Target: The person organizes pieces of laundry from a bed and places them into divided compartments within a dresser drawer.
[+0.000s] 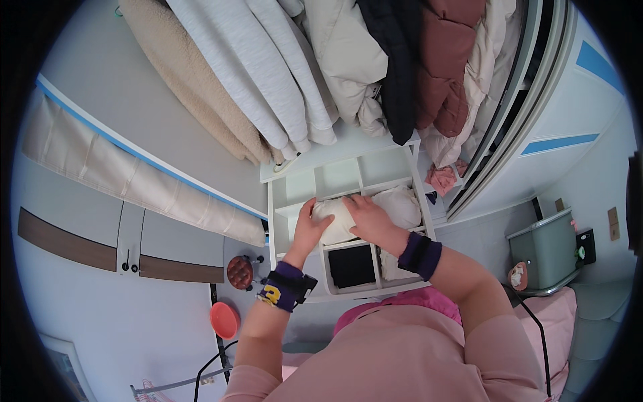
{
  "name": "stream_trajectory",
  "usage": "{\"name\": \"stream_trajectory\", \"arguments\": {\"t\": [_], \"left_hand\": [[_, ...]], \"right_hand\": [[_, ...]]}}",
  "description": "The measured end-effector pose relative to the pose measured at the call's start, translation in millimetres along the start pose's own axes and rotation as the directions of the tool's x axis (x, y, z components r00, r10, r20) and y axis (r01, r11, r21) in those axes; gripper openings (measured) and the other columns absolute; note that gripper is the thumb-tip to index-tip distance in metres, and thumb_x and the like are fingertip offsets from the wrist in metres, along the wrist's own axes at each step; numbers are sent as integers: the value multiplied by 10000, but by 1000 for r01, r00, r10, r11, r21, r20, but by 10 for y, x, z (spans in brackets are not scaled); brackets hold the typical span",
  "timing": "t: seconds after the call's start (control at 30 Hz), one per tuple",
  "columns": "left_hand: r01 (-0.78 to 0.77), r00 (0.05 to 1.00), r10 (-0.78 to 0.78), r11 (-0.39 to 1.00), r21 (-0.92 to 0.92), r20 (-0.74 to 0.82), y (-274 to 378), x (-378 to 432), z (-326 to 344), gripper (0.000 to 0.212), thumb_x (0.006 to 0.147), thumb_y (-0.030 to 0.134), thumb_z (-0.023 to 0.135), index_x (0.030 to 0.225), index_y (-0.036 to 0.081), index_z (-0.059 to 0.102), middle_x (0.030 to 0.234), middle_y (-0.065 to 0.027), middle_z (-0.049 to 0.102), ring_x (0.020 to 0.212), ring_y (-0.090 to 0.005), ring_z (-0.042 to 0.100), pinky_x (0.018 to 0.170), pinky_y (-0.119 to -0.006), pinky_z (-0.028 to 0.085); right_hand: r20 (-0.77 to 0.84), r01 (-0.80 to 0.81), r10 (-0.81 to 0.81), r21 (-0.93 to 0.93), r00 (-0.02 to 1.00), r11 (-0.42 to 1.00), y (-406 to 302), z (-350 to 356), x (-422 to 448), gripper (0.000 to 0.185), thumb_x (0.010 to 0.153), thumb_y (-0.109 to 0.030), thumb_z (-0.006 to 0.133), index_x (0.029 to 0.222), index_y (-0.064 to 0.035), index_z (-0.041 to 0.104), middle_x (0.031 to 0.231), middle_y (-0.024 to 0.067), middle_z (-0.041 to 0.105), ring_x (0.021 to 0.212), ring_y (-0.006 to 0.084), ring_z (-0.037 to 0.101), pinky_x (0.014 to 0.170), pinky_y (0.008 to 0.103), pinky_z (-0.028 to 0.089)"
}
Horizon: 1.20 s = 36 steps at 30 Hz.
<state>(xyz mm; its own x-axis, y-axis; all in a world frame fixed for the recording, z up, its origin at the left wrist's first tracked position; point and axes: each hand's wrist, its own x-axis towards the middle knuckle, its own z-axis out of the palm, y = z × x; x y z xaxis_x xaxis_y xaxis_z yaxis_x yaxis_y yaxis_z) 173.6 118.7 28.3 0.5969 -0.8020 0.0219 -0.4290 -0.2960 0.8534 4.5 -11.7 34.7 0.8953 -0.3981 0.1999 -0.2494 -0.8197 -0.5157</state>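
A white drawer [272, 216] split into compartments is pulled out in front of me. My left hand [310, 228] grips the left side of a cream folded cloth [335, 211] in a middle compartment, thumb and fingers spread around it. On the same cloth's right side rests my right hand [370, 218], its fingers pressed over the top edge. A white bundled cloth [399, 207] fills the compartment to the right. Nearer me, a black folded cloth [351, 266] lies in one compartment and an off-white cloth [393, 265] in another, partly hidden by my right wrist.
Above the drawer hang a beige fleece garment [201, 85], grey sweatshirts [261, 75] and padded jackets [447, 65]. Sliding door frames [512, 115] stand to the right. On the floor at left are a small brown stool [240, 273] and a red basin [224, 320]. A grey-green cabinet [542, 256] stands at right.
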Motion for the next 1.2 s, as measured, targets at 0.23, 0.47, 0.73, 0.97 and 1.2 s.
{"name": "stream_trajectory", "arguments": {"t": [0.23,0.47,0.73,0.97,1.2], "left_hand": [[-190,973,222,917,351,-54,86,-357,207,719,788,210,737,1383,8,387,1352,-271,383,1256,-441,382,1054,-474,355],[-149,987,137,974,172,78,-91,-220,410,770,801,183,710,1437,14,311,1374,-258,365,1281,-417,366,1084,-447,330],[-293,956,278,911,289,93,119,-176,404,739,762,79,675,1429,68,358,1436,-226,344,1341,-402,331,1111,-434,315],[-446,879,352,848,288,322,232,9,320,632,742,69,683,1337,66,472,1351,-167,493,1308,-387,398,1109,-442,325],[-503,854,324,719,481,408,243,72,484,537,784,229,678,1276,71,533,1345,-124,507,1319,-369,391,1122,-496,285]], "right_hand": [[16,-99,104,-186,995,978,-76,0,-6,765,634,-243,791,1294,2,490,1243,146,519,1170,293,500,911,402,471],[-59,-60,51,-164,997,985,-29,-106,-91,680,628,-199,785,1228,14,544,1212,135,508,1144,298,493,912,399,464],[8,11,-10,-86,1000,996,168,171,5,518,666,-129,751,1123,45,583,1069,151,547,1080,325,523,920,377,477],[104,86,-73,-126,992,988,157,65,121,390,665,-207,747,998,-21,668,1052,93,608,1075,285,537,909,379,475],[-7,22,-22,-51,1000,998,424,-213,-117,345,666,-183,750,997,-104,699,1040,51,623,1061,277,547,897,375,481]]}}
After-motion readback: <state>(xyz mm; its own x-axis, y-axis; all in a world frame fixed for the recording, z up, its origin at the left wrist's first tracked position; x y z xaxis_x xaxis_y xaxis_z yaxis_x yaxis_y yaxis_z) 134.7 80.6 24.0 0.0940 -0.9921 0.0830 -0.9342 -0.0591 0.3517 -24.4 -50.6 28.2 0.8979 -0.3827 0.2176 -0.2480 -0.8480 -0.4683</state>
